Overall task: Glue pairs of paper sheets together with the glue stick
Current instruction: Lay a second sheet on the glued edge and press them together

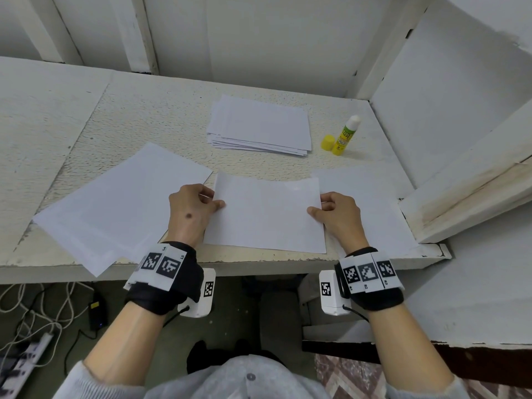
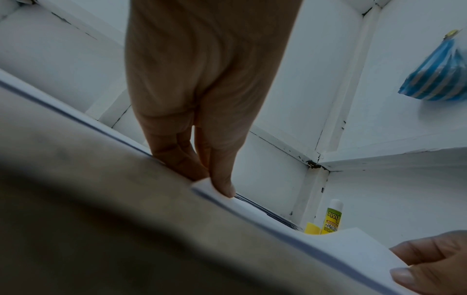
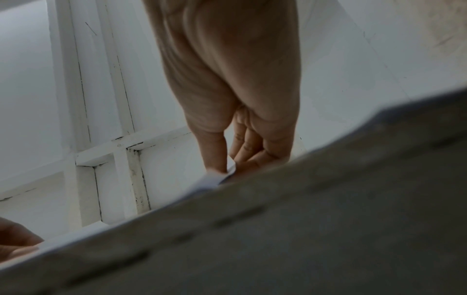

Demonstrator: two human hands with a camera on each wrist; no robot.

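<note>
While pinched both sides | sheet [image 1: 266,214] near table edge [image 1: 259,266]

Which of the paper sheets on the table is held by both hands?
The middle sheet: left hand and right hand pinch its side edges; other papers lie untouched.

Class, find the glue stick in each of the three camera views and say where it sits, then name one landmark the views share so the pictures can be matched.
Head view: the glue stick stands upright and uncapped at upper right, beside its yellow cap, right of the paper stack.
Left wrist view: glue stick at lower right, partly hidden behind the held sheet.
Right wrist view: not in it.
Shared landmark: the held sheet, pinched by the left hand and the right hand.
</note>
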